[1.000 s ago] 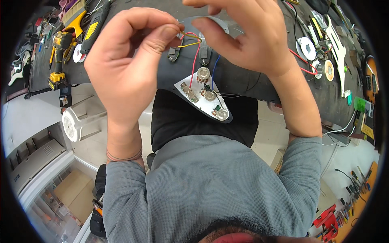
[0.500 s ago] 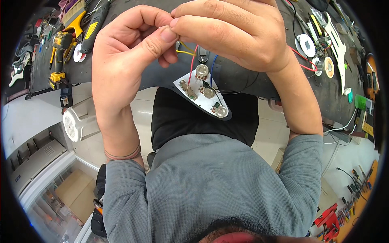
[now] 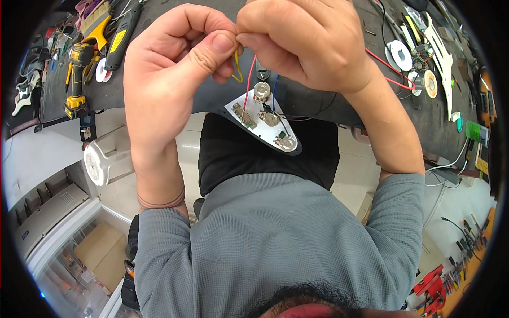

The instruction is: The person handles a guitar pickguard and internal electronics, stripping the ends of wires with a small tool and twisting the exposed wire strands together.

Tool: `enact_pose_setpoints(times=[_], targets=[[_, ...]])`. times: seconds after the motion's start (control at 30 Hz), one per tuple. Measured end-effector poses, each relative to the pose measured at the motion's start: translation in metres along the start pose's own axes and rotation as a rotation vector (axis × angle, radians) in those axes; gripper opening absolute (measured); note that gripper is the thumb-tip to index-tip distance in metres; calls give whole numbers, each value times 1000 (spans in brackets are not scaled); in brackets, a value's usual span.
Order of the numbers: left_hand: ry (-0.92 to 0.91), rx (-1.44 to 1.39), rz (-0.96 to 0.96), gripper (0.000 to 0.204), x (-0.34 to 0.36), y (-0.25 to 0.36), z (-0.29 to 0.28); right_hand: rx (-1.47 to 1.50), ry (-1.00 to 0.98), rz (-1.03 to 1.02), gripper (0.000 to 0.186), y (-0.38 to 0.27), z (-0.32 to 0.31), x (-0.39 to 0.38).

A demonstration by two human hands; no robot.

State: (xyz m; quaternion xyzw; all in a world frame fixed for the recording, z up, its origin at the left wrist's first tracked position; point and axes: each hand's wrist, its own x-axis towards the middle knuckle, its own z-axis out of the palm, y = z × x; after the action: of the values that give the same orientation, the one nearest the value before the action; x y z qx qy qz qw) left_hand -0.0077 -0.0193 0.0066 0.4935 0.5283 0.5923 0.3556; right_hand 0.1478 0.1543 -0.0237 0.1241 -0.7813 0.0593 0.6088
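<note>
While pinching the yellow wire point(image 3: 238, 64) between thumb and forefinger of the left hand point(image 3: 167, 79), holds the right hand point(image 3: 313, 45) tip to tip against it from the right, with thumb pressed to curled forefinger, seemingly on the same wire's upper end, though cannot see between the fingers to be sure. Cannot call either hand nearer to the wire: lies right where both meet, above the desk point(image 3: 204, 98) in view. Drops steeply from beside the left thumb tip, almost straight toward the body, then hooks back leftward by the left hand's curled fingers. Look below the meeting point and a little to the right for the metal plate point(image 3: 263, 132), set with wide end overlapping the desk's front edge and narrow tip over the black trousers point(image 3: 217, 151), so slanting from upper left to lower right. Sends a red wire point(image 3: 248, 85) up toward the gap under the joined fingertips and a blue wire point(image 3: 274, 91) up to the right hand's lower edge. Cannot trace any join between yellow wire and plate.
</note>
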Motion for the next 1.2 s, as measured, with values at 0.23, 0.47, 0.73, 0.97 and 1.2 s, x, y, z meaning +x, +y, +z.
enact_pose_setpoints(times=[0.23,0.47,0.73,0.97,1.2], targets=[[164,868,717,17,10,-3,23,268,-207,359,4,-9,-8,-1],[148,1017,853,24,7,-13,17,1368,-351,1644,21,-10,-36,21],[155,438,375,4,1,-6,2,184,-283,639,10,-5,-23,22],[103,114,98,13,-2,-4,-4,-133,-46,-55,20,4,1,-1],[48,38,100,13,-1,-2,-1,-121,-27,-33,15,-3,-3,2]])
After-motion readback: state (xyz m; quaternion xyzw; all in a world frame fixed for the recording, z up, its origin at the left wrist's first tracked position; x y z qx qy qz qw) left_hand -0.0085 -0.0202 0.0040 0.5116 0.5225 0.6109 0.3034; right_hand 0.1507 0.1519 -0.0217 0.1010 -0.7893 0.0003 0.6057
